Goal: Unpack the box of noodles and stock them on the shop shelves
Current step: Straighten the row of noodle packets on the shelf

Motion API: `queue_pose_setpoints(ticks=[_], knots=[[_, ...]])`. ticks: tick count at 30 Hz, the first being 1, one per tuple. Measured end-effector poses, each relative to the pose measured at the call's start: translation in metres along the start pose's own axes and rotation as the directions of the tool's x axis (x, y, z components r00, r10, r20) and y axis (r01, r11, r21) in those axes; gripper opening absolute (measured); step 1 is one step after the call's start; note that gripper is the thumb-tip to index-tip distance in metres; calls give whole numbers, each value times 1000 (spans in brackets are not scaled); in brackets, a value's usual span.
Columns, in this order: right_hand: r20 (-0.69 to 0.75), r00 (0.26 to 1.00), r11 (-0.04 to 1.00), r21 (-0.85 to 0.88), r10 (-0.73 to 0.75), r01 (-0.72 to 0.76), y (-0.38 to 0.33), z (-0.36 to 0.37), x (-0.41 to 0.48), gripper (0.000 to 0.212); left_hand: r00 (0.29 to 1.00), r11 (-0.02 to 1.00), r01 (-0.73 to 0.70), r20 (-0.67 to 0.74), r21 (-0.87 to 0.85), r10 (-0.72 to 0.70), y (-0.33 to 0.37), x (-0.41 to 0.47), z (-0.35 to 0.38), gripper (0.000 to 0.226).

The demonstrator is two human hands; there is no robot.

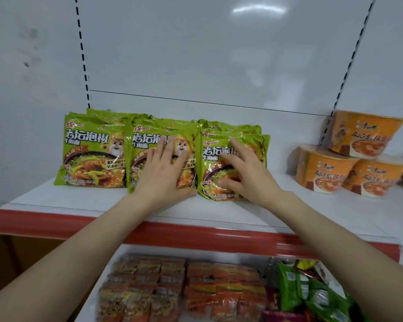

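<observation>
Orange packets [149,287] lie lowest. Left hand [165,175] presses flat on the middle noodle pack [144,140] (fingers straight, spread); right hand [244,175] lies likewise on the right pack [212,152].

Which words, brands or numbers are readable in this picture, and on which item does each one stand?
"统一": red, top left corner of the left green noodle pack.
"老坛泡椒": big white letters on the same pack.
"牛肉面": dark letters under it.
The middle pack and right pack show the same texts, partly covered.
Orange bowls: label blurred, unreadable.
Lower shelf packets: unreadable.
Numbers and small print: not readable.
</observation>
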State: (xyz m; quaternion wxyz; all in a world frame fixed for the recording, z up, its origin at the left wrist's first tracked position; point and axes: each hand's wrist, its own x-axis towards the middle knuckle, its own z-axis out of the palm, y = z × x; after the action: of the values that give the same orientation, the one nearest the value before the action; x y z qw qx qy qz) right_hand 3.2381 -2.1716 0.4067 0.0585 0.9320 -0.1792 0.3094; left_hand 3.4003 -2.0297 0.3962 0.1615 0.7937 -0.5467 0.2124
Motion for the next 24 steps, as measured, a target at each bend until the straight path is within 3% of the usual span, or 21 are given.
queue_pose_setpoints(ticks=[2, 4, 6, 12, 15, 18, 22, 24], knots=[[11, 989, 987, -59, 149, -148, 9, -11, -7, 97, 999, 1000, -1, 39, 15, 1, 10, 6, 4, 105], [117, 932, 937, -107, 344, -333, 17, -17, -13, 118, 998, 999, 15, 56, 41, -17, 15, 12, 9, 110], [168, 895, 910, -105, 413, -401, 21, -15, -14, 126, 998, 996, 37, 51, 77, -41, 19, 17, 14, 112], [76, 943, 946, -19, 323, -323, 30, 1, -8, 121, 995, 982, 95, -21, 161, -93, 36, 27, 22, 107], [59, 952, 929, 210, 300, -306, 41, -1, -9, 125, 995, 985, 101, -26, 139, -98, 34, 27, 23, 110], [16, 911, 806, 459, 413, -373, 53, -6, -2, 127, 993, 985, 111, -43, 133, -106, 29, 25, 24, 116], [218, 871, 641, 603, 441, -475, 60, 4, 10, 127, 988, 981, 157, -25, 116, -156, 24, 27, 25, 122], [223, 882, 599, 662, 416, -450, 59, 10, 11, 111, 988, 979, 152, -8, 135, -153, 23, 29, 27, 120]])
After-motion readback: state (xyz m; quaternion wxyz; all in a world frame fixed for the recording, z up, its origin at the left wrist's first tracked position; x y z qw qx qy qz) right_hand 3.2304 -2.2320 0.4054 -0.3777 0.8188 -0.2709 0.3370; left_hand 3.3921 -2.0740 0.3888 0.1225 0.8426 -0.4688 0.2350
